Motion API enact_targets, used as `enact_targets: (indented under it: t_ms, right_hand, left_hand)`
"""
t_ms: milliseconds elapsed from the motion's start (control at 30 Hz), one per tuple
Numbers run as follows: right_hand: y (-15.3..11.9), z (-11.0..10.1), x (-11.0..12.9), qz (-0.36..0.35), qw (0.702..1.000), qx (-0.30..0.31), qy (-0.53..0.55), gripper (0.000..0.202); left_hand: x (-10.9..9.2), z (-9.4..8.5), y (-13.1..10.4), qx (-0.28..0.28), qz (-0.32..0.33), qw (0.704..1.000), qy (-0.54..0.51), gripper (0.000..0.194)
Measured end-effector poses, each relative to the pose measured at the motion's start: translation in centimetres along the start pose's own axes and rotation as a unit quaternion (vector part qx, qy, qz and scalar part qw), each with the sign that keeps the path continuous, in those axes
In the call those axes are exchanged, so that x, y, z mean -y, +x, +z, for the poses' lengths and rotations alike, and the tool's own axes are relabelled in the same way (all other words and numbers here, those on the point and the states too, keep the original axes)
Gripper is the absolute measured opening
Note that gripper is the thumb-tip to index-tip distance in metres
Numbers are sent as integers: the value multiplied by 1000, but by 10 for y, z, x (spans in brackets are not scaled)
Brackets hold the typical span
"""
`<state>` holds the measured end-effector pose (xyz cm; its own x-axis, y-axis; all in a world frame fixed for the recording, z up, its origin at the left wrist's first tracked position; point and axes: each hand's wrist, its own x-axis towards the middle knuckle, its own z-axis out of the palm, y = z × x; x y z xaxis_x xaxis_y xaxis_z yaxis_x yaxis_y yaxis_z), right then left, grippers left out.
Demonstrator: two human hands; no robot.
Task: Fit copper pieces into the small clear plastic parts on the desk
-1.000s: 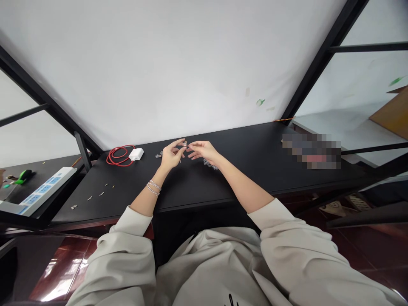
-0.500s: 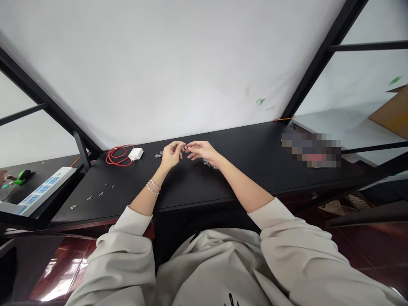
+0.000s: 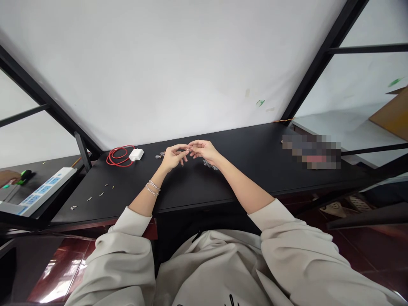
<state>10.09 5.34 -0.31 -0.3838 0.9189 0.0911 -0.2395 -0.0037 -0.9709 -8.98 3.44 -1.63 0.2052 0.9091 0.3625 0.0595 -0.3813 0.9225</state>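
Note:
My left hand (image 3: 174, 157) and my right hand (image 3: 204, 151) meet fingertip to fingertip above the black table (image 3: 188, 187). Both pinch one small clear, shiny piece (image 3: 189, 149), mostly covered by the fingers; its kind is too small to make out. Just left of my left hand lie a few small clear pieces (image 3: 158, 156), partly hidden behind it. More clear, rounded pieces (image 3: 209, 164) rest on the table under my right wrist. A silvery bracelet (image 3: 153, 187) circles my left wrist.
A white adapter (image 3: 136, 154) with a coiled red cable (image 3: 115, 156) lies at the left. Several tiny metallic bits (image 3: 89, 198) are scattered nearer the left edge. Beyond it are a power strip (image 3: 47, 191) and another person's hand (image 3: 9, 177). A blurred-out item (image 3: 310, 151) lies at right.
My fingertips have drawn closer together and now cover most of the small piece. My left fingers have shifted slightly right. Another person's hand has come further into view at far left.

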Motion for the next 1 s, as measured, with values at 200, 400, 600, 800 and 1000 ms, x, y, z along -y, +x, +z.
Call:
enact_targets:
  t_ms: [200,400,600,800,1000]
  right_hand:
    - [1,-3,-4,-3,1000,4,-5,19]
    - [0,-2,-3,26,999,28,-9,17]
    - [-3,0,0,35,998,37,-27,16]
    - [-1,1,-2,33,999,22,-13,15]
    - [-4,3,2,36,999,31,-13,21]
  left_hand:
    - [-3,3,-2,2,13,1000,24,37]
    - [-2,4,-2,-35,12,998,50,50]
    - [0,3,0,-46,2,996,72,51]
    - [-2,4,0,-64,-2,995,76,50]
    - [-3,5,-1,-71,13,995,66,50]
